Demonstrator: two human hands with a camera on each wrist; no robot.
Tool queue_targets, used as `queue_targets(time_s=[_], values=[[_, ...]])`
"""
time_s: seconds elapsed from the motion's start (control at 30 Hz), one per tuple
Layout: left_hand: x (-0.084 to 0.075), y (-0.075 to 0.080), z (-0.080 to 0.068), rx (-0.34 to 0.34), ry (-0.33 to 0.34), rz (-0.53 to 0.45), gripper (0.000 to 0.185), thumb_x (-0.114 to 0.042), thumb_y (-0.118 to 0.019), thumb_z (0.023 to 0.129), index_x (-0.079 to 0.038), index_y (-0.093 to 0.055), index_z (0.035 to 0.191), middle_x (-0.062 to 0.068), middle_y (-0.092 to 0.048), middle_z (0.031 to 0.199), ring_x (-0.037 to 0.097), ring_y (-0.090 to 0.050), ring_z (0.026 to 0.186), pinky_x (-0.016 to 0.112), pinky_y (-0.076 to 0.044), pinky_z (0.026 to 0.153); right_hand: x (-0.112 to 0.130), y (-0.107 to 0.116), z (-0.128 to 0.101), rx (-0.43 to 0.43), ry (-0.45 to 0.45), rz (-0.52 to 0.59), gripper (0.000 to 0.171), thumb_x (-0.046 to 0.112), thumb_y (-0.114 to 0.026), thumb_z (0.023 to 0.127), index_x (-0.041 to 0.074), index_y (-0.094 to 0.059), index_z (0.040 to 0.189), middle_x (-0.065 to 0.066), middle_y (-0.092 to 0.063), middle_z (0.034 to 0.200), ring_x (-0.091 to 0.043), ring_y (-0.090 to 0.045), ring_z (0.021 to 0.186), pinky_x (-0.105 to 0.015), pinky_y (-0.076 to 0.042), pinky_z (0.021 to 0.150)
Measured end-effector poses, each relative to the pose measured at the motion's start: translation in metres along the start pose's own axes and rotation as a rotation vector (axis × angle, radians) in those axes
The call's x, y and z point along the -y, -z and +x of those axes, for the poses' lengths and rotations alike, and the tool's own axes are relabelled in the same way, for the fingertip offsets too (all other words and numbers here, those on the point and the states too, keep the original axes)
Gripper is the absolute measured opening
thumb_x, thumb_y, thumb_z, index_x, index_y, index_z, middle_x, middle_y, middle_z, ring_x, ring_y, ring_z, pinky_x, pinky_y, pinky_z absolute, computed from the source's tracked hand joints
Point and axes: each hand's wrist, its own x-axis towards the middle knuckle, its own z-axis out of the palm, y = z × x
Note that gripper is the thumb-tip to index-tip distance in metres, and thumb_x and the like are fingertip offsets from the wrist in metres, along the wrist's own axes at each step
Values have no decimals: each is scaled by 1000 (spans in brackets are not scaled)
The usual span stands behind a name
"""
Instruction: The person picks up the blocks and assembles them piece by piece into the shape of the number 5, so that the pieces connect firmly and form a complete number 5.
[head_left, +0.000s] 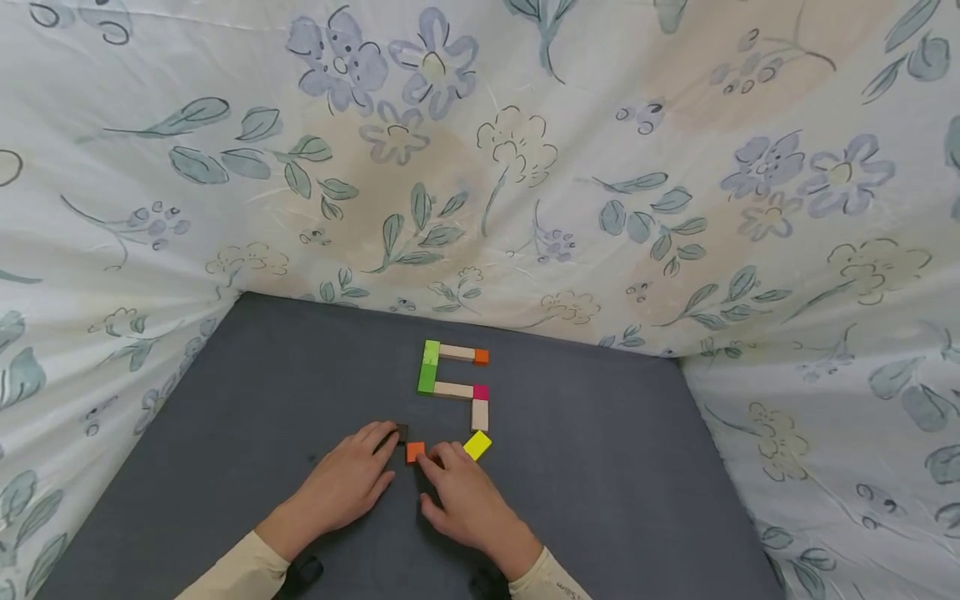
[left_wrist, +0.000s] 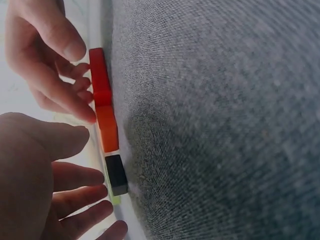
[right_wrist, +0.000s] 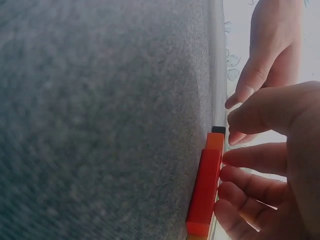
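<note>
A short row of blocks lies on the grey mat (head_left: 247,400): a black block (left_wrist: 116,174), an orange block (left_wrist: 106,127) and a red block (left_wrist: 100,82), end to end. My left hand (head_left: 378,446) lies flat with relaxed fingers, its fingertips at the black block (head_left: 402,432). My right hand (head_left: 438,462) rests its fingertips along the side of the red block (right_wrist: 205,192), which it covers in the head view. The orange block (head_left: 415,452) shows between the two hands. A yellow block (head_left: 477,445) lies tilted just right of my right hand.
Beyond the hands, green (head_left: 429,367), wooden (head_left: 454,389), pink (head_left: 481,392) and small orange (head_left: 481,357) blocks form a bent line on the mat. A flowered sheet (head_left: 525,167) rises behind and on both sides of the mat.
</note>
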Motion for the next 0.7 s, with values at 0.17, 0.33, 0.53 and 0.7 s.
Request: queue_targets(time_s=[0.17, 0.33, 0.53, 0.7], values=[[0, -3, 2, 6, 2, -1, 58, -33, -75, 105, 5, -63, 148, 21, -53, 157, 39, -52, 144, 56, -49, 111, -1, -1, 0, 9, -5, 4, 55, 33, -75, 103, 8, -65, 151, -2, -61, 130, -14, -52, 110, -28, -54, 95], [0, -3, 3, 5, 7, -14, 59, -31, -76, 105, 7, -62, 148, 22, -52, 157, 38, -55, 142, 54, -51, 110, -1, -1, 0, -4, 6, 0, 55, 32, -76, 103, 8, -66, 151, -2, -61, 129, -14, -52, 108, -28, -53, 94], [0, -4, 7, 4, 1, -39, 59, -29, -76, 105, 8, -61, 148, 22, -51, 158, 37, -55, 142, 53, -53, 109, -1, -2, -2, -32, 18, -12, 54, 31, -77, 102, 9, -67, 150, -2, -62, 128, -14, -52, 107, -28, -54, 93], [1, -6, 11, 9, -13, -39, 58, -26, -76, 104, 7, -61, 149, 22, -50, 159, 37, -56, 142, 52, -53, 108, -2, -4, -2, -37, 13, -6, 54, 31, -77, 102, 9, -67, 150, -2, -62, 129, -15, -52, 108, -28, -53, 95]])
